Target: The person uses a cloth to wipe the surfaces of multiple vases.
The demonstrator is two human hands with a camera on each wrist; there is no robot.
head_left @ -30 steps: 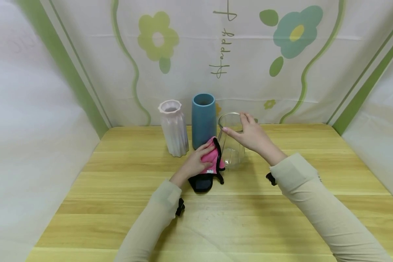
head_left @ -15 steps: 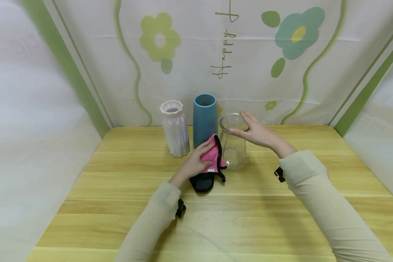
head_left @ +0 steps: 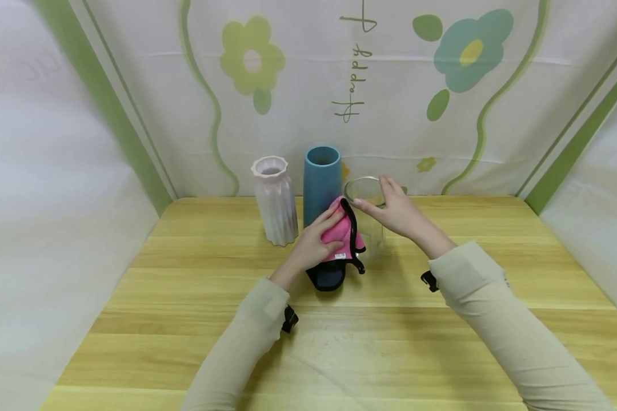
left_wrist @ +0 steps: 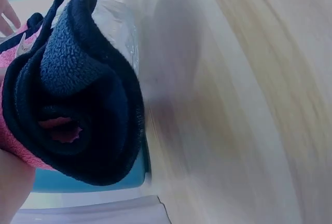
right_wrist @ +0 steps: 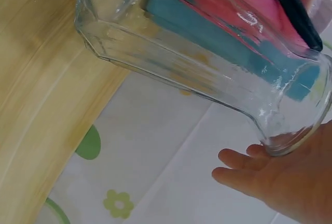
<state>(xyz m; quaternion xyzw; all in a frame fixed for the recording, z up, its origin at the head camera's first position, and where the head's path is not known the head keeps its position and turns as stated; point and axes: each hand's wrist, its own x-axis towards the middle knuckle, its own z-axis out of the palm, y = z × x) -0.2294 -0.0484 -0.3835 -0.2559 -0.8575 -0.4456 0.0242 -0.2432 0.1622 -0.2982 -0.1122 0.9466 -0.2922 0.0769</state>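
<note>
A pink cloth [head_left: 340, 233] with black edging and a dark underside is gripped by my left hand [head_left: 311, 244], bunched against the side of the clear glass vase [right_wrist: 197, 79]. In the left wrist view the dark cloth [left_wrist: 78, 89] hangs in a rolled fold. My right hand [head_left: 402, 212] holds the vase at its round rim, thumb on the near side and fingers on the far right. The glass stands upright on the table, its left side partly hidden by the cloth. Right behind the cloth stands a blue vase [head_left: 322, 185].
A pale fluted vase [head_left: 276, 208] stands left of the blue one. All three are near the back edge of the wooden table [head_left: 185, 319]. Behind rises a white flower-printed curtain [head_left: 308, 74], with white side walls.
My left hand has slid the cloth up and right across the glass vase. My right hand spread open and lifted slightly off the rim, then closed round it again.
</note>
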